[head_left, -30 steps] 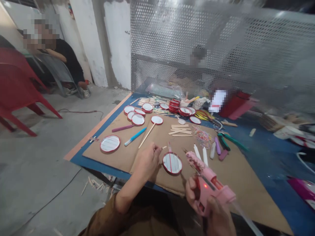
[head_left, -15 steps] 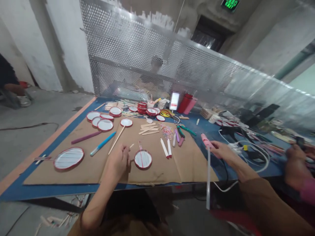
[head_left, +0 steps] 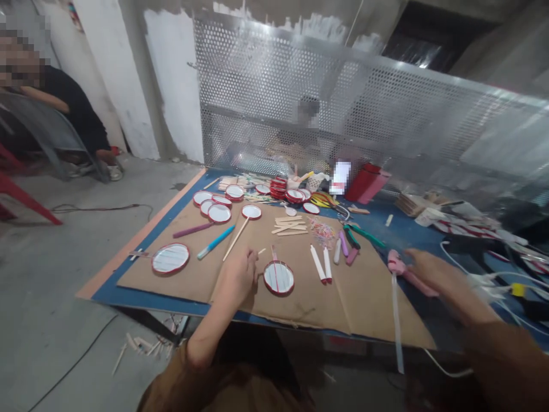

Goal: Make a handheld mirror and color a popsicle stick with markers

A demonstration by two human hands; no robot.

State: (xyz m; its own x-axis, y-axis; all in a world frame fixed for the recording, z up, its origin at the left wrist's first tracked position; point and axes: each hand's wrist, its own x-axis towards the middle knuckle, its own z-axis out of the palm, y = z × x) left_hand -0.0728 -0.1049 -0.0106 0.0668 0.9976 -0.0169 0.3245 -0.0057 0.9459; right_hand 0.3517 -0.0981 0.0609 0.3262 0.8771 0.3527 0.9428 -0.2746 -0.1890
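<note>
My left hand is closed in a pinch over the cardboard sheet, a short pale wooden stick poking out from its fingertips. Just right of it lies a round red-rimmed mirror with a red line down its face and a short stick at its top edge. A pink glue gun rests at the table's right side, its long clear glue stick hanging over the front edge. Beside its handle is my right hand, blurred, with fingers stretched out and apart from the gun.
More red-rimmed mirrors lie left and at the back. White markers, flat wooden sticks, coloured bands and green-handled pliers lie on the cardboard. White cables run at right. A perforated metal panel stands behind.
My right hand has let go of the glue gun, which now lies on the table. My left hand keeps its pinch on the short stick. The whole view has shifted toward the left.
</note>
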